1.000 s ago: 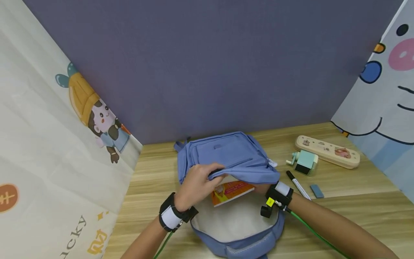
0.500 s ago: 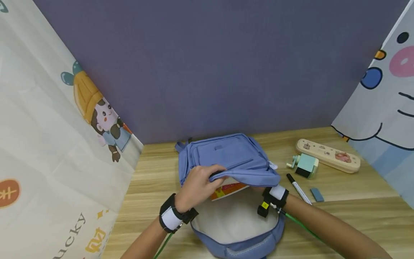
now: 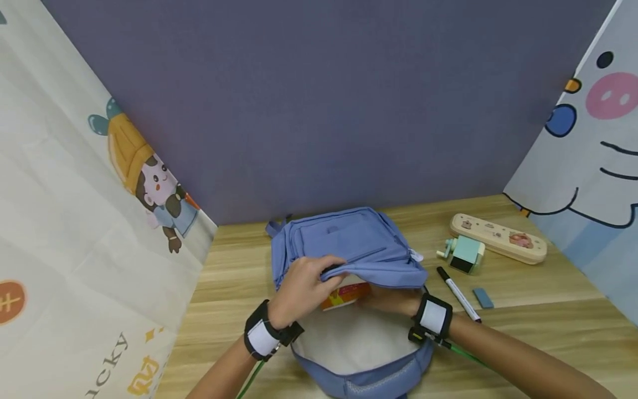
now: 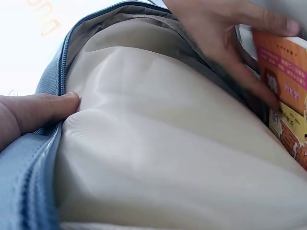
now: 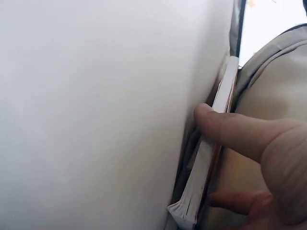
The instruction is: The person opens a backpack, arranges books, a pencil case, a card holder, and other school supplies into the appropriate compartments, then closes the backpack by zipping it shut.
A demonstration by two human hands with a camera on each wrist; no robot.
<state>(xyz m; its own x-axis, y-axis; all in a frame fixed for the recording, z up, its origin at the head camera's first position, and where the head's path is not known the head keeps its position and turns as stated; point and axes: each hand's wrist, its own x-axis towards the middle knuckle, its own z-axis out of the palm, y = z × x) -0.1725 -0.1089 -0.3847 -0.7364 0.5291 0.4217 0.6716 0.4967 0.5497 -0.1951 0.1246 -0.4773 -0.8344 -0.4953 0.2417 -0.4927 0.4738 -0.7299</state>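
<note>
Wooden desk [image 3: 523, 310]: left grip [image 3: 304, 288] pinching backpack [image 3: 349, 244] flap, right grip [image 3: 394, 299] clasping book [image 3: 344, 293].

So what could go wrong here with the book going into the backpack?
The left hand only pinches the backpack flap; if it slips, the opening may drop onto the book. The right hand holds the book by its edge, so pages might catch and bend against the lining.

This looks like a kid's study desk. Near the right hand [image 3: 394, 299] on the wooden desk [image 3: 523, 310] lie a pencil case [image 3: 498, 246], a sharpener [image 3: 462, 254], a pen [image 3: 458, 293] and an eraser [image 3: 482, 297]. Cartoon sheets [image 3: 75, 221] stand just past the left hand [image 3: 301, 288].
</note>
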